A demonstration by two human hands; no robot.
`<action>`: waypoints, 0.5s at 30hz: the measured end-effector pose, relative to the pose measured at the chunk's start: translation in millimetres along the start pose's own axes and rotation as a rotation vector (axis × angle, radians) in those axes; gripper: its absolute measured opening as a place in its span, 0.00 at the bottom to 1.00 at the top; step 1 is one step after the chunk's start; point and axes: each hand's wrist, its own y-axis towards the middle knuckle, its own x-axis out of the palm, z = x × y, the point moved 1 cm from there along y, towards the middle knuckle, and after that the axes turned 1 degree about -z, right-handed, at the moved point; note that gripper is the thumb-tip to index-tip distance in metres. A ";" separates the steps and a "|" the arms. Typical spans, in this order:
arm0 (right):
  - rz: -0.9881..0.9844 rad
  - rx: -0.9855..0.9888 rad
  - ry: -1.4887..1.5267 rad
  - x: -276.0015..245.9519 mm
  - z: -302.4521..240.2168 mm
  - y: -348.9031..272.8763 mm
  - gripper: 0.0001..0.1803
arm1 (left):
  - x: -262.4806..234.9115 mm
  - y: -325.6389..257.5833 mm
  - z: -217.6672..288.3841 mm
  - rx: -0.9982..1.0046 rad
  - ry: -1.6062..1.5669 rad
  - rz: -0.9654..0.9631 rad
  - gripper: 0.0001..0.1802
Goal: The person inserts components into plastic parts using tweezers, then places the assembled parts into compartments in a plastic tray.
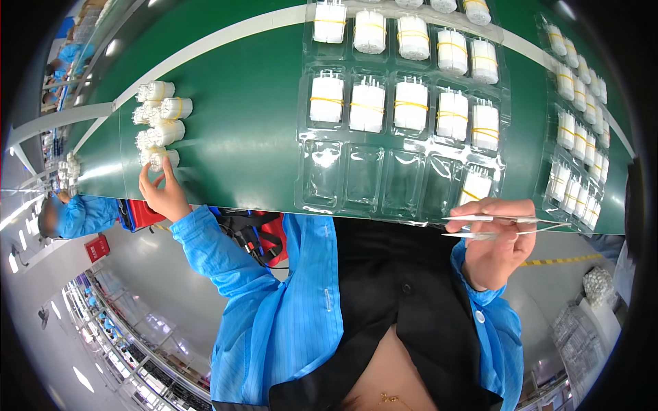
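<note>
The nearest white bundle (157, 159) of a loose group at the left of the green worktop (240, 151) is touched by the thumb and forefinger of the left hand (166, 196). These are curved about it, but whether it is firmly pinched cannot be told. The other bundles (176, 108) of the group are set out farther away, just beyond it. To the right, tweezers (466, 218) are pinched between the fingers and thumb of the right hand (499, 248), with their tips parted and pointed left. The right hand is held at the near right corner of a clear tray (299, 185), where a yellow-banded bundle (477, 183) is seated in the nearest row. More banded bundles (411, 103) are held in its farther rows. Farther right, a second clear tray (554, 152) is filled with similar bundles.
</note>
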 end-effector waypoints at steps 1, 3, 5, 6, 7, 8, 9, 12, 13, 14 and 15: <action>-0.016 -0.001 -0.023 2.0 0.5 -0.8 0.22 | 3.5 -0.1 -1.1 0.034 -0.056 0.042 0.23; -0.031 -0.004 -0.052 4.1 1.6 -1.5 0.21 | 5.9 -4.0 5.7 0.065 -0.117 0.082 0.22; -0.022 0.001 -0.057 5.9 1.1 -3.1 0.21 | 3.3 -9.4 15.7 -0.070 -0.355 0.080 0.20; -0.023 0.000 -0.063 4.8 0.1 -4.4 0.21 | 1.4 -10.9 15.6 -0.074 -0.358 0.078 0.20; -0.049 -0.004 -0.054 3.6 -1.2 -5.8 0.21 | -2.4 -12.5 14.0 -0.087 -0.536 0.114 0.19; -0.088 -0.004 -0.029 -0.5 -5.3 -6.5 0.21 | -18.6 -15.2 14.8 -0.097 -0.697 0.162 0.18; -0.077 0.008 -0.050 3.2 -2.7 -4.8 0.21 | -21.2 -17.7 27.3 -0.176 -0.769 0.103 0.17; -0.016 -0.020 -0.018 8.9 3.1 -7.1 0.21 | -35.7 -30.1 55.2 -0.416 -1.333 -0.241 0.18; -0.051 -0.006 0.005 8.0 4.7 -9.9 0.22 | -37.6 -37.2 71.1 -0.424 -1.346 -0.255 0.18; -0.106 0.015 0.044 7.4 5.2 -9.5 0.22 | -48.6 -50.1 96.6 -0.668 -1.465 -0.255 0.20; -0.120 -0.008 0.164 13.5 4.8 -7.4 0.19 | -52.4 -62.3 115.9 -0.917 -1.578 -0.271 0.22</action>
